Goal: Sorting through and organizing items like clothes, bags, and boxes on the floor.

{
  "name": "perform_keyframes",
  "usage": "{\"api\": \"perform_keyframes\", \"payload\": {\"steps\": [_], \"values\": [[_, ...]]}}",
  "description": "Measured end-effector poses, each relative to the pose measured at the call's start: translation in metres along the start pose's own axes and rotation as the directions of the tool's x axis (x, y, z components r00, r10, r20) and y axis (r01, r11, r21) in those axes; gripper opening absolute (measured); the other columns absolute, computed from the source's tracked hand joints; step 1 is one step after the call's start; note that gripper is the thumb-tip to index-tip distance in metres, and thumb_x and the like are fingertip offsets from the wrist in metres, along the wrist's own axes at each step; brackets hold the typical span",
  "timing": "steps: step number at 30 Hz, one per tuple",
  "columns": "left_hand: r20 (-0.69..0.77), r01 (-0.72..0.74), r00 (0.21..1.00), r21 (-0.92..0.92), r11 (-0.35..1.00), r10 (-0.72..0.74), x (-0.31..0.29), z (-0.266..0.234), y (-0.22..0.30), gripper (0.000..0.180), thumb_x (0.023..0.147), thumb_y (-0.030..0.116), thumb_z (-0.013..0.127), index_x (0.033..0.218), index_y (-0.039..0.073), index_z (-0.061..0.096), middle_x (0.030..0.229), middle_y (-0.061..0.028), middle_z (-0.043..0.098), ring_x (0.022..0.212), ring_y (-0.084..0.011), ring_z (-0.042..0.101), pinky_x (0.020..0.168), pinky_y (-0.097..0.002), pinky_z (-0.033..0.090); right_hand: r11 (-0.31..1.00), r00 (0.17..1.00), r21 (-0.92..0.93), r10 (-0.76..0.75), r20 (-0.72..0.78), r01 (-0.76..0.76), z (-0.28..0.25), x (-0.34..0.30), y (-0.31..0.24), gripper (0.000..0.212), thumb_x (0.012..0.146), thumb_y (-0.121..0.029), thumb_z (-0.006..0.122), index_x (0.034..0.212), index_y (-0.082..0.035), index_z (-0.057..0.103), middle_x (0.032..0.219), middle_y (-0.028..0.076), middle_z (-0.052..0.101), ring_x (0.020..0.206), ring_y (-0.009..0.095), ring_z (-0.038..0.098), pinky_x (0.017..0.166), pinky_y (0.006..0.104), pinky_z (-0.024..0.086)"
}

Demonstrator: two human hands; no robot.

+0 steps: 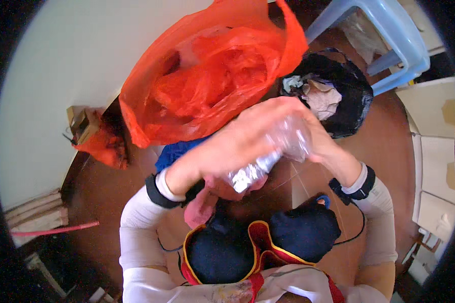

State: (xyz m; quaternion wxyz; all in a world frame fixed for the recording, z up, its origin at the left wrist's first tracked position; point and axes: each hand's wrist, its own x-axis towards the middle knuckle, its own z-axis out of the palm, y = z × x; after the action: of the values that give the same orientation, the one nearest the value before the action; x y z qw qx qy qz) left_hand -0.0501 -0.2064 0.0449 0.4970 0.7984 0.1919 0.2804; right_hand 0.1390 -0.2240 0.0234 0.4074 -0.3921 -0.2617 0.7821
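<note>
In front of me, my left hand [268,118] and my right hand [322,143] meet over a shiny, crinkled piece of clear plastic [258,169]. It hangs down between them, and both hands appear closed on it. Motion blur smears the fingers, and I cannot tell whether the plastic is a bag or a crushed bottle. Just beyond my hands stands a large open orange plastic bag [151,108], with more orange plastic bunched inside. Below my left forearm lies a pink, soft-looking thing [199,209], partly hidden.
A black-lined bin [356,118] holding crumpled paper [322,98] stands at the far right, beside a light-blue plastic stool [399,30]. A small orange bag [103,149] leans by the wall at left. Blue material [174,155] shows under the large bag.
</note>
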Motion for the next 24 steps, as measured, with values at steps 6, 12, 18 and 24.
{"api": "perform_keyframes", "payload": {"steps": [6, 12, 18, 24], "values": [[0.172, 0.028, 0.981, 0.346, 0.938, -0.093, 0.03, 0.023, 0.012, 0.065, 0.068, 0.024, 0.06, 0.129, 0.013, 0.038, 0.13, -0.0189, 0.033, 0.122, -0.0372, 0.031, 0.099, -0.0412, 0.029, 0.995, 0.998, 0.071, 0.066, 0.021, -0.067, -0.011, -0.022, -0.022, 0.052, 0.08, -0.01, 0.056, 0.125, -0.014, 0.032, 0.111, 0.011, 0.047, 0.102, 0.022, 0.049, 0.083, 0.0359, 0.046], [-0.473, -0.283, 0.796, 0.259, 0.923, 0.377, 0.11, 0.008, -0.009, 0.054, 0.064, -0.005, 0.061, 0.114, 0.011, 0.046, 0.121, -0.0185, 0.038, 0.112, -0.0375, 0.039, 0.094, -0.0375, 0.035, -0.325, 0.51, -0.931, -0.779, 0.365, 0.169, -0.046, -0.066, -0.09, 0.04, 0.074, -0.009, 0.059, 0.113, -0.006, 0.05, 0.123, 0.016, 0.038, 0.111, 0.031, 0.042, 0.095, 0.0395, 0.032], [-0.251, -0.27, 0.879, 0.44, 0.856, 0.406, 0.162, 0.081, -0.094, 0.04, 0.067, 0.0, 0.059, 0.103, 0.007, 0.045, 0.121, -0.0198, 0.036, 0.115, -0.0389, 0.034, 0.096, -0.0441, 0.032, 0.399, 0.823, -0.909, -0.552, -0.135, 0.119, -0.124, -0.041, -0.079, 0.05, 0.073, -0.01, 0.058, 0.121, -0.004, 0.046, 0.109, 0.019, 0.053, 0.103, 0.025, 0.05, 0.088, 0.0312, 0.037], [0.278, -0.275, 0.96, 0.958, 0.082, -0.022, 0.177, 0.104, -0.154, 0.028, 0.079, 0.022, 0.048, 0.106, 0.016, 0.054, 0.125, -0.0147, 0.04, 0.117, -0.0332, 0.037, 0.093, -0.0496, 0.031, 0.54, 0.831, -0.837, -0.502, -0.239, 0.085, -0.113, -0.053, -0.08, 0.057, 0.068, 0.0, 0.049, 0.125, -0.005, 0.042, 0.096, 0.01, 0.055, 0.081, 0.017, 0.053, 0.073, 0.026, 0.042]]}}
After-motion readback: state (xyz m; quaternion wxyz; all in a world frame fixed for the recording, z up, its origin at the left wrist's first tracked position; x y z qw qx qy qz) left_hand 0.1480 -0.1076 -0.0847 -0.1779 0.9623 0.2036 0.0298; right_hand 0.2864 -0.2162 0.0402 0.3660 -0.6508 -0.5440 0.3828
